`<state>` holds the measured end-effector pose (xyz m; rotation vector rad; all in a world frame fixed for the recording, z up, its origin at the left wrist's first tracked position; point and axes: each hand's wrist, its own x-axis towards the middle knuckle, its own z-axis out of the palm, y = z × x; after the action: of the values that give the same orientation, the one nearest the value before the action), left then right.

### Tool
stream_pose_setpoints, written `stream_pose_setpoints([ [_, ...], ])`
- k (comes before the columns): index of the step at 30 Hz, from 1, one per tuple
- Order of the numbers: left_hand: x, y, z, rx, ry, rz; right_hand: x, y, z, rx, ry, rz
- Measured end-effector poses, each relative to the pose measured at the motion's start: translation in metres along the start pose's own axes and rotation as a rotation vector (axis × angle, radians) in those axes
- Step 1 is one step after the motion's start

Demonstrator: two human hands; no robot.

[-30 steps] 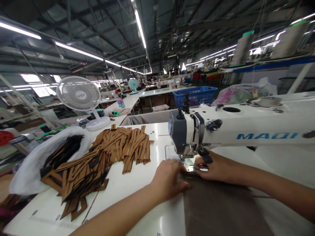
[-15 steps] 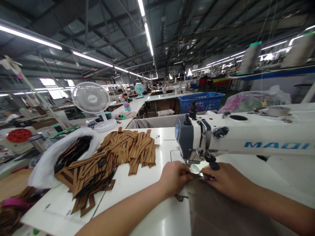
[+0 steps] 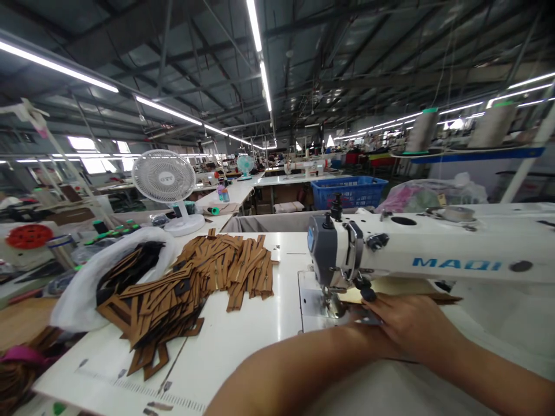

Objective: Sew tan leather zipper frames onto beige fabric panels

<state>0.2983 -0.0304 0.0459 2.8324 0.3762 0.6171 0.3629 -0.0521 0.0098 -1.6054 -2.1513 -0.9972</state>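
My right hand (image 3: 416, 323) is just right of the needle of a white sewing machine (image 3: 459, 254), its fingers bent together; what they hold is hidden. My left hand (image 3: 362, 316) is crossed in under it, blurred and partly covered, so its fingers do not show clearly. Both hands are close to the presser foot (image 3: 333, 303) and the metal needle plate (image 3: 310, 303). Behind my right hand, a cream-faced piece of material (image 3: 403, 286) with a brown edge lies under the machine arm.
Left of the machine lies a heap of brown fabric strips (image 3: 217, 266), several with zippers. Beside it is a white bag (image 3: 82, 294) with dark and brown pieces. A white fan (image 3: 165, 179) stands behind. Further back are a blue crate (image 3: 347, 193) and thread cones (image 3: 422, 133).
My left hand has moved right, its forearm now crossing before the needle area. The grey-brown fabric hanging in front is no longer seen there. A cream-faced piece now shows under the machine arm.
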Motion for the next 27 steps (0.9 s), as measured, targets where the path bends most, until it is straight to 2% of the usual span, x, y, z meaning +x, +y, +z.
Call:
stream_pose_setpoints([
  [1, 0.004, 0.002, 0.000, 0.067, 0.027, -0.008, -0.004, 0.001, 0.004, -0.001, -0.002, 0.021],
  [3, -0.013, -0.010, 0.004, 0.204, 0.091, 0.061, -0.016, 0.001, 0.013, 0.028, -0.030, 0.087],
  [5, -0.056, -0.037, 0.011, 0.285, 0.128, 0.205, -0.032, -0.005, 0.023, 0.068, -0.029, 0.098],
  [8, -0.125, -0.078, 0.011, 0.173, 0.170, 0.438, -0.048, -0.021, 0.035, 0.070, 0.022, 0.039],
  [9, -0.140, -0.089, 0.007, 0.117, 0.199, 0.457, -0.049, -0.027, 0.038, 0.064, 0.037, 0.032],
  [11, -0.155, -0.102, -0.007, 0.037, 0.232, 0.337, -0.044, -0.038, 0.041, 0.072, 0.039, 0.060],
  [13, -0.151, -0.109, -0.020, 0.022, 0.179, 0.137, -0.035, -0.044, 0.041, 0.108, 0.033, 0.086],
  [15, -0.139, -0.113, -0.026, 0.037, 0.111, 0.033, -0.028, -0.048, 0.041, 0.147, 0.028, 0.082],
  [19, -0.125, -0.119, -0.019, 0.073, 0.025, 0.006, -0.024, -0.048, 0.041, 0.157, 0.076, 0.124],
  [27, -0.117, -0.125, -0.018, 0.144, 0.002, -0.048, -0.008, -0.032, 0.054, 0.263, 0.009, 0.145],
])
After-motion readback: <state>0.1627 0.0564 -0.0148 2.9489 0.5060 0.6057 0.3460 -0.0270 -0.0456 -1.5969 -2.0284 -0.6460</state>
